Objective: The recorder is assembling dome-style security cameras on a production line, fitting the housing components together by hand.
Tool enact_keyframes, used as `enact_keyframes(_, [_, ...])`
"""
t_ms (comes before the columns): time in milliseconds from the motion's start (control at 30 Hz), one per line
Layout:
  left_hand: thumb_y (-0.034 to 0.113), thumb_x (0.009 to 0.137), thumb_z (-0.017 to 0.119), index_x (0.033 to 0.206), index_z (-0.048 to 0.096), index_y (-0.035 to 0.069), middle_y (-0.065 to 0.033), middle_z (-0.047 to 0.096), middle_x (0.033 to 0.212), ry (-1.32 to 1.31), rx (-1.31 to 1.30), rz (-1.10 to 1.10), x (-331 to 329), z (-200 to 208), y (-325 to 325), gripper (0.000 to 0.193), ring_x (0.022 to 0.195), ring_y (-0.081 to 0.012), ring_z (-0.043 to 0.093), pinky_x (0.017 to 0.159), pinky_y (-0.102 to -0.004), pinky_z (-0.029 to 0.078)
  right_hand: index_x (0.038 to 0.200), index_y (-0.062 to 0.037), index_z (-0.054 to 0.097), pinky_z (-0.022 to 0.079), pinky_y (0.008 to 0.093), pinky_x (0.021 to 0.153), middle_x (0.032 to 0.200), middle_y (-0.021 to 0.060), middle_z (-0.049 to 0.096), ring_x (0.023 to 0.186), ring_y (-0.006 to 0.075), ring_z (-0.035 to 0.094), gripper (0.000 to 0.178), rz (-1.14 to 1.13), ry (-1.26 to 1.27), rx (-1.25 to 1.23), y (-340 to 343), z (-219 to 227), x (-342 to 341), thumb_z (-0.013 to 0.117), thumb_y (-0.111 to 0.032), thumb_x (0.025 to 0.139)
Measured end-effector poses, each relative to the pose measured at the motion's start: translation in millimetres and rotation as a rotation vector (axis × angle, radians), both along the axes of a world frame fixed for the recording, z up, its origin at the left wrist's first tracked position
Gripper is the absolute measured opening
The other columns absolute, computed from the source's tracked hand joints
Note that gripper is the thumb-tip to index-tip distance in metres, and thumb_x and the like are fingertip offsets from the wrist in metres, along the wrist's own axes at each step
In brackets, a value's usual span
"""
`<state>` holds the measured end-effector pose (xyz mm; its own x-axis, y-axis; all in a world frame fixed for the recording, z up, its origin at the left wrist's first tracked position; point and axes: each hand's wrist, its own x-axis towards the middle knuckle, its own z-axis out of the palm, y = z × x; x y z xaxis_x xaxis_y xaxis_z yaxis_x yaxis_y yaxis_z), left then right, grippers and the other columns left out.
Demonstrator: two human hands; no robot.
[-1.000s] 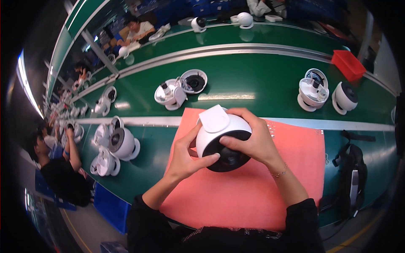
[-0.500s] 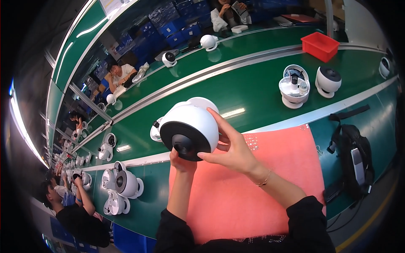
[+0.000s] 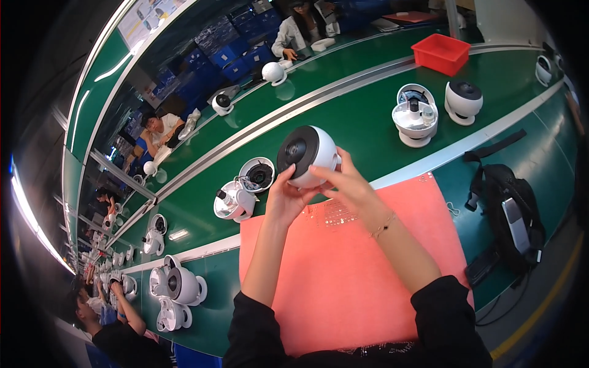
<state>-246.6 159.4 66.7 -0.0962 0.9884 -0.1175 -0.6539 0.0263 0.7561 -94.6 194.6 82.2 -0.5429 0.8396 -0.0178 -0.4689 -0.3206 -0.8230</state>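
Observation:
Between both hands I hold a round white camera (image 3: 319,154) with a black front and a dark lens, raised over the far edge of a pink cloth mat (image 3: 343,276). My left hand (image 3: 286,199) grips it from below, thumb on the black face. My right hand (image 3: 346,181) wraps its right side, with fingers at the lower rim. Small shiny pieces (image 3: 341,213) lie on the mat just beyond my wrists. To the left of the held camera, an opened camera housing (image 3: 236,202) shows its inner parts and wires.
On the green belt at the right stand another opened housing (image 3: 415,122), a closed camera (image 3: 463,101) and a red bin (image 3: 440,54). A black bag (image 3: 506,214) lies right of the mat. Several cameras (image 3: 184,285) cluster at left, near a seated co-worker (image 3: 116,319).
My hands have carried the camera away from me and rightward, turning its lens up and left. The opened housing behind it has come into fuller view.

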Motion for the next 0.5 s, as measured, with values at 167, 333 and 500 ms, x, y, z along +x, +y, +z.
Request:
enact_keyframes(167, [0.022,0.076,0.067,0.120,0.039,-0.002,-0.0238,0.045,0.114,-0.053,-0.087,0.086,9.2,0.6,39.2,0.057,0.098,-0.0359,0.056,0.063,-0.0335,0.059,0.105,-0.0048,0.048,0.053,0.0325,0.063,0.097,0.0115,0.055,0.080,0.0214,0.060,0.037,-0.483,-0.229,-0.033,80.2,-26.2,69.1,0.066,-0.023,0.078])
enact_keyframes(333, [0.024,0.071,0.073,0.121,0.039,0.003,-0.0224,0.042,0.113,0.125,-0.234,0.159,-1.7,-42.4,73.8,0.064,0.093,-0.0348,0.056,0.065,-0.0371,0.057,0.120,-0.0075,0.022,0.051,0.0420,0.075,0.117,0.0175,0.040,0.092,0.0254,0.056,0.065,-0.950,-0.040,-0.151,133.7,-61.6,136.2,0.067,-0.028,0.078])
enact_keyframes(500, [0.031,0.068,0.076,0.134,0.003,0.015,-0.0190,0.024,0.129,0.182,-0.215,0.023,10.6,-52.4,77.6,0.099,0.111,-0.0378,0.041,0.080,-0.0466,0.049,0.136,-0.0162,0.015,0.040,0.0459,0.093,0.123,0.0179,0.040,0.112,0.0312,0.047,0.076,-0.809,-0.136,-0.103,142.5,-69.9,166.3,0.066,-0.027,0.080])
